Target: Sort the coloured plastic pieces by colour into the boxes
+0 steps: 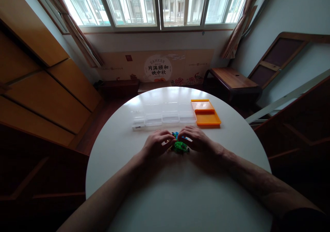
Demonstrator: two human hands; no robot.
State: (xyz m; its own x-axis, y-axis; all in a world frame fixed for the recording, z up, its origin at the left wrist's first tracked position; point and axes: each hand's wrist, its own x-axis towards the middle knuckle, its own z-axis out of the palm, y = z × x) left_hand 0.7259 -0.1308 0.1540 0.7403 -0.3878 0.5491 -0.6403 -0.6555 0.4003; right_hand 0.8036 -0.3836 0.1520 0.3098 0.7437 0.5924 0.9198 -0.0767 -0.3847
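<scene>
A small heap of tiny green and blue pieces lies on the white round table, with some darker and tan bits at its edges. My left hand is at the heap's left side, its thumb and fingertips drawn together over the pieces. From the right, my right hand reaches in with bent fingers, the tips close to the left ones above the blue pieces. Both hands look pinched. Whatever is between the fingertips is too small to make out.
Behind the hands stands a clear plastic box with compartments, a small dark bit in its left front one. An orange tray adjoins its right end. The round table has a curved edge. Beyond it are a wooden stool and windows.
</scene>
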